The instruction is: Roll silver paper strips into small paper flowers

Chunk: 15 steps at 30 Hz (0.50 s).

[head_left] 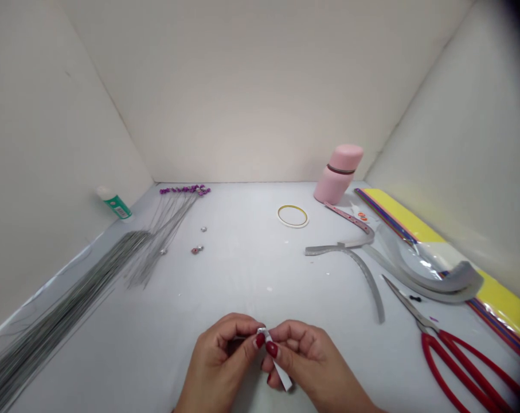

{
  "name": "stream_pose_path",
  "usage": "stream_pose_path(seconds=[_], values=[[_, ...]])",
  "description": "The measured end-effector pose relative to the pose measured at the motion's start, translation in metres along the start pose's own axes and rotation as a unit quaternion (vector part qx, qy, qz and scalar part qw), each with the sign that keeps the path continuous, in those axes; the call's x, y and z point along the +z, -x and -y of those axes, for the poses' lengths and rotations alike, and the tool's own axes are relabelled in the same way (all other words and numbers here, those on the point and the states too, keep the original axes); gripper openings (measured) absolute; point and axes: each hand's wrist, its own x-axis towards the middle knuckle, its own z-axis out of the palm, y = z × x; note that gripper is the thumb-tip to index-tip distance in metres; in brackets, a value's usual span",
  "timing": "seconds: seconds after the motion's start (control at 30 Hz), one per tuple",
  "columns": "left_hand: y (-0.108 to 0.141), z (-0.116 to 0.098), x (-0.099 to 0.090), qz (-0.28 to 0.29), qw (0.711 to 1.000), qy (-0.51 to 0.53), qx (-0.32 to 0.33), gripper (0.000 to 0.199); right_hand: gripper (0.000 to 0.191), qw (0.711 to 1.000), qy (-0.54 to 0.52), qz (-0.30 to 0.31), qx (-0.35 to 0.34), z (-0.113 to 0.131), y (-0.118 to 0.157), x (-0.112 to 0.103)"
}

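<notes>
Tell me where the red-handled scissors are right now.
In the head view, the red-handled scissors lie at the lower right of the white work surface, blades pointing up and left, below the curved grey paper strips and right of the person's right hand.

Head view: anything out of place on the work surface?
Loose grey paper strips lie curled across the surface, apparently slipped out of the clear plastic sleeve at right, so they look spilled rather than stored.

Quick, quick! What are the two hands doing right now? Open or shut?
Left hand: closed, pinching a white paper strip.
Right hand: closed, pinching the same strip.
</notes>
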Motion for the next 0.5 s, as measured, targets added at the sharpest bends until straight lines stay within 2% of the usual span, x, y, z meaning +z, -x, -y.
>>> stream_pose_path(seconds=[0.1,0.2,0.27,0.33,0.43,0.5], values=[[-0.0008,0.0044,0.0018,-0.003,1.000,0.008,-0.023,0.017,0.038,1.000,0.010,-0.003,-0.001,-0.0007,-0.0002,0.0007],[0.0002,0.0037,0.0031,-0.004,1.000,-0.018,-0.009,0.017,0.038,1.000,0.013,-0.007,0.000,-0.0004,-0.0005,0.0018],[0.0014,0.0012,0.0027,-0.016,0.997,-0.063,0.035,0.014,0.038,1.000,0.014,-0.003,-0.004,0.0003,-0.0006,0.0025],[0.0025,-0.0012,0.0008,-0.028,0.986,-0.121,0.108,0.011,0.038,1.000,0.015,0.004,-0.013,0.0007,-0.0006,0.0026],[0.0037,-0.0024,-0.0030,-0.005,0.958,-0.188,0.216,0.020,0.039,0.999,0.021,-0.002,-0.029,-0.0002,-0.0009,0.0017],[0.0042,-0.0016,-0.0044,0.020,0.945,-0.209,0.251,0.028,0.040,0.999,0.025,-0.010,-0.035,-0.0014,-0.0014,0.0006]])
